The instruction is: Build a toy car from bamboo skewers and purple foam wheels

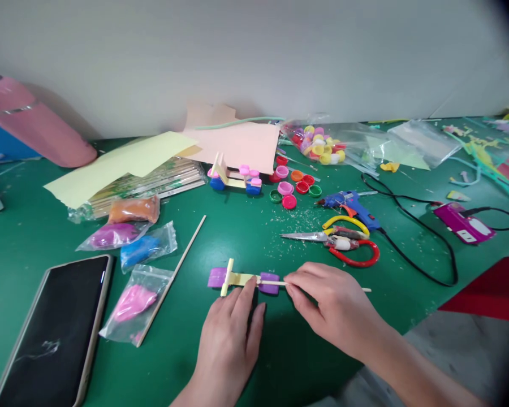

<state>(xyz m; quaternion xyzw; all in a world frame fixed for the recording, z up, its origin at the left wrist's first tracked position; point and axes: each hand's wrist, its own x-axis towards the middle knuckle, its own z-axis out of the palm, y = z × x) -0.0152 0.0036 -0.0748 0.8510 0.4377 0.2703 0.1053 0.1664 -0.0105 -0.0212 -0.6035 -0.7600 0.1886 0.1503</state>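
Observation:
On the green table lies a small toy car with a pale yellow strip body, a yellow crosspiece and purple ends. My left hand rests its outstretched fingertips on the strip and by the crosspiece, thumb apart. To its right, my right hand pinches a thin wooden stick between thumb and fingers. The stick's left tip meets the car over the right purple part, and its other end shows beyond my hand. Another wooden stick lies to the left, partly over a bag of pink clay.
Scissors and a blue glue gun, with its cord, lie at right. Farther back are bottle caps, a second toy car, and a bag of caps. A phone and pink bottle are left.

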